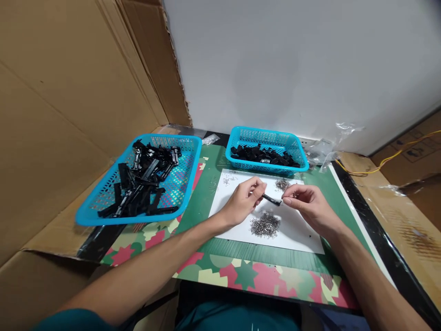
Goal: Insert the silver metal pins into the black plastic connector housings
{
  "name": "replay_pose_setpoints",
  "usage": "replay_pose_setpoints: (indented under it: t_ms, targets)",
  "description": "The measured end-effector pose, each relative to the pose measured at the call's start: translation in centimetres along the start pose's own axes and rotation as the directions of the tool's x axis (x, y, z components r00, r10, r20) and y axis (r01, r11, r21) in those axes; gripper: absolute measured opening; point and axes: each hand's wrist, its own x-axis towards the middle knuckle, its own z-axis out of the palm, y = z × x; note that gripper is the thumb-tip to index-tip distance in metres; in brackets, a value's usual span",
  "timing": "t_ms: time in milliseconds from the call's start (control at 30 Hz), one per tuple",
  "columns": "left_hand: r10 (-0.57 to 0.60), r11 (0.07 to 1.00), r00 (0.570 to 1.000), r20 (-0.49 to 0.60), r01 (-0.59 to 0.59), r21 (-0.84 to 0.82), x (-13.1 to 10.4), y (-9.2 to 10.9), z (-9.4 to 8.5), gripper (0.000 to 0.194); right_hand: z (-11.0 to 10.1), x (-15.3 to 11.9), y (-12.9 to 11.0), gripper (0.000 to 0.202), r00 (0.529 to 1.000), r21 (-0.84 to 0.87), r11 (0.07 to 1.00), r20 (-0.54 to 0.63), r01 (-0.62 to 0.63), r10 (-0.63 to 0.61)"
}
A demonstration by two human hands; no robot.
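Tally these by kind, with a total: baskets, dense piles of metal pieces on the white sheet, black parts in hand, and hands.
Blue baskets: 2
Dense metal piles: 2
Held black part: 1
Hands: 2
Total: 7

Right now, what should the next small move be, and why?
I'd probably hold the left hand steady and ease the right hand toward the free end of the black part: left fingers grip its other end, and right fingertips sit just beside the free one. Whether they pinch anything is unclear.
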Motion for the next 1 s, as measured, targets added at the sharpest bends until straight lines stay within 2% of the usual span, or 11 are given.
replay_pose_setpoints:
  t_ms: [133,300,500,767,1000]
  targets:
    - [0.090,0.994,0.996,0.010,-0.090,0.065,-0.2,0.4,0.3,0.025,0.7,0.1,0.1,0.022,0.999,-0.001,1.000,-0.021,-0.026,0.026]
    - [0.125,0.986,0.992,0.014,-0.126,0.105,-0.4,0.7,0.5,0.019,0.6,0.3,0.5,0.030,0.990,0.012,0.997,-0.118,-0.070,0.071]
    - [0.087,0.986,0.996,0.017,-0.088,0.142,-0.6,1.0,0.7,0.018,0.8,0.1,0.6,0.032,0.990,-0.065,0.994,-0.109,-0.093,0.086]
    - [0.144,0.963,0.989,-0.025,-0.134,0.232,-0.6,1.2,0.6,0.018,0.9,0.1,0.1,0.030,0.998,-0.155,0.987,-0.050,-0.039,0.032]
    - [0.171,0.948,0.985,-0.021,-0.159,0.277,-0.6,0.9,0.7,0.016,0.8,0.1,-0.2,0.037,0.994,-0.259,0.964,-0.101,-0.058,0.032]
